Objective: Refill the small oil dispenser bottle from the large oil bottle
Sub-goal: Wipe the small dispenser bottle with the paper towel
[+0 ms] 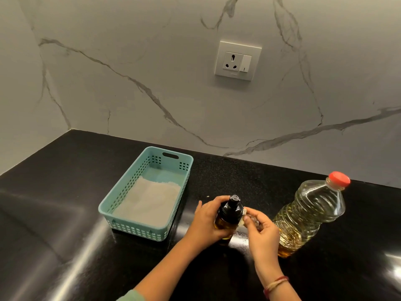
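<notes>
At centre, left hand (207,221) grips dispenser bottle (231,210); right hand (263,232) pinches pale scrap (244,214).

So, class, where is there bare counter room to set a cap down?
Bare counter left of the teal basket, and behind the small dispenser up to the wall. Crowded between dispenser and large oil bottle, where the right hand sits.

Home kitchen: black stone counter (65,203), marble backsplash (130,61), wall socket (238,60).
</notes>
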### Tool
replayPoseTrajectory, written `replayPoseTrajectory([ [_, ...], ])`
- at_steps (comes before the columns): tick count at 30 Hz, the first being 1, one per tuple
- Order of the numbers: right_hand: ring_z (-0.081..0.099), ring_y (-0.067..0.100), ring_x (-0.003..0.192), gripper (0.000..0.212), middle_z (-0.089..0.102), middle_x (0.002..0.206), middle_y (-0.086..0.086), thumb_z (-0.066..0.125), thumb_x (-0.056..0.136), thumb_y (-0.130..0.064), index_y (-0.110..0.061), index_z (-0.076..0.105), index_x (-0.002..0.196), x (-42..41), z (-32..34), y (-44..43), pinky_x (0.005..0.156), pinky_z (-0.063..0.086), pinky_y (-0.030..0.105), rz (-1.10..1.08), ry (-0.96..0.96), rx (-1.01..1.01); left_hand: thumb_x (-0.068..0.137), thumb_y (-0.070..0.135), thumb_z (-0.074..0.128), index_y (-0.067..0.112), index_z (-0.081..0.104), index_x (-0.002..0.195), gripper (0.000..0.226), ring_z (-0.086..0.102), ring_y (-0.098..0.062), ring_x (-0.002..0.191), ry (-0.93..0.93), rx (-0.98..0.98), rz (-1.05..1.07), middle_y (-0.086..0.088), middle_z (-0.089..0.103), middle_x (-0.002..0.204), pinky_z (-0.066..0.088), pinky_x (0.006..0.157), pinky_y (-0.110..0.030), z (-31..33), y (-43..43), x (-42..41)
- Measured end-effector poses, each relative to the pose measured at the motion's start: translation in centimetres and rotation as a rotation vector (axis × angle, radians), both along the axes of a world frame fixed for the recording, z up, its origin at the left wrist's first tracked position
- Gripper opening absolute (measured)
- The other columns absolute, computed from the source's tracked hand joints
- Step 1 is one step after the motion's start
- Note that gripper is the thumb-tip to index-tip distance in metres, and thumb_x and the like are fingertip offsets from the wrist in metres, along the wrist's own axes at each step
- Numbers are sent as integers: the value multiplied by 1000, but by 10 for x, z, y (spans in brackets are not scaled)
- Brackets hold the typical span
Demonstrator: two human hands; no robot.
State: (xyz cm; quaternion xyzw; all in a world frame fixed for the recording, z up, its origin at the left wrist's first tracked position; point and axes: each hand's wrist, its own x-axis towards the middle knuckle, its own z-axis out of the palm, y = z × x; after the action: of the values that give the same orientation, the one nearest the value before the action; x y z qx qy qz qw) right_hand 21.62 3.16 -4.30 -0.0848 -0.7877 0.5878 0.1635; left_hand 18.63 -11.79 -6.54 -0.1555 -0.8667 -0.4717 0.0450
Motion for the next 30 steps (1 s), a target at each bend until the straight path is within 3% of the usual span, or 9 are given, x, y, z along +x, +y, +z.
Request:
replayPoseTrajectory([
  [4, 67, 10, 93, 22, 72, 94, -2, 63, 86, -4, -23, 73, 90, -19, 6, 2, 86, 55, 37, 32, -11, 33, 68, 40, 82, 50, 39, 129, 75, 32, 12, 124, -30, -80, -26, 43, 37, 122, 2, 118, -53, 6, -5, -1],
  [7, 67, 6, 89, 35, 72, 88, -6, 57, 88, 3, -29, 71, 83, -28, 14, -3, 84, 56, 33, 74, -30, 55, 69, 40, 82, 46, 39, 133, 78, 34, 1, 134, -47, -113, -29, 32, 42, 133, 2, 119, -57, 12, -6, 1],
  [10, 66, 7, 92, 38, 71, 91, -6, 52, 90, 3, -30, 70, 87, -27, 13, -7, 85, 55, 31, 89, -50, 8, 71, 41, 79, 40, 39, 140, 79, 36, -7, 135, -16, -224, 38, 18, 43, 139, 22, 115, -44, 21, -4, 7],
  [12, 64, 8, 101, 34, 70, 100, -5, 49, 92, 2, -24, 70, 100, -22, 8, -8, 91, 53, 33, 98, -64, -21, 73, 43, 76, 40, 38, 141, 78, 38, -11, 128, 34, -340, 89, 13, 39, 137, 30, 100, -33, 28, -2, 11],
  [14, 60, 8, 108, 37, 67, 111, -4, 45, 93, 4, -18, 66, 114, -17, 5, -6, 96, 49, 30, 114, -77, 2, 74, 46, 76, 39, 39, 140, 76, 37, -14, 124, 44, -393, 100, 9, 37, 136, 35, 96, -34, 31, -2, 11],
  [17, 59, 0, 98, 45, 63, 111, -7, 47, 89, 10, -19, 61, 121, -6, 2, -6, 86, 46, 12, 130, -76, 111, 69, 69, 66, 38, 45, 137, 77, 39, -13, 120, -16, -288, 61, 10, 40, 129, 42, 99, -36, 35, -5, 12],
  [19, 58, -3, 91, 48, 63, 103, -9, 50, 86, 12, -21, 60, 120, 2, -7, -7, 85, 48, 14, 134, -112, 204, 71, 77, 51, 37, 51, 135, 75, 41, -12, 117, -38, -208, 65, 11, 44, 124, 44, 98, -34, 36, -6, 13],
  [25, 63, 0, 88, 44, 64, 89, -17, 57, 88, 1, -23, 56, 125, 3, -7, -2, 85, 52, 23, 118, -162, 229, 84, 53, 66, 36, 57, 131, 51, 42, -13, 115, -100, -98, 84, 10, 49, 115, 42, 98, -32, 40, -4, 13],
  [30, 64, 6, 97, 55, 70, 104, -4, 57, 89, -1, -20, 42, 139, 0, 16, 3, 93, 51, 29, 100, -95, 284, 83, 52, 67, 34, 59, 130, 52, 42, -10, 115, -179, -85, 117, 13, 48, 112, 40, 100, -34, 46, -4, 8],
])
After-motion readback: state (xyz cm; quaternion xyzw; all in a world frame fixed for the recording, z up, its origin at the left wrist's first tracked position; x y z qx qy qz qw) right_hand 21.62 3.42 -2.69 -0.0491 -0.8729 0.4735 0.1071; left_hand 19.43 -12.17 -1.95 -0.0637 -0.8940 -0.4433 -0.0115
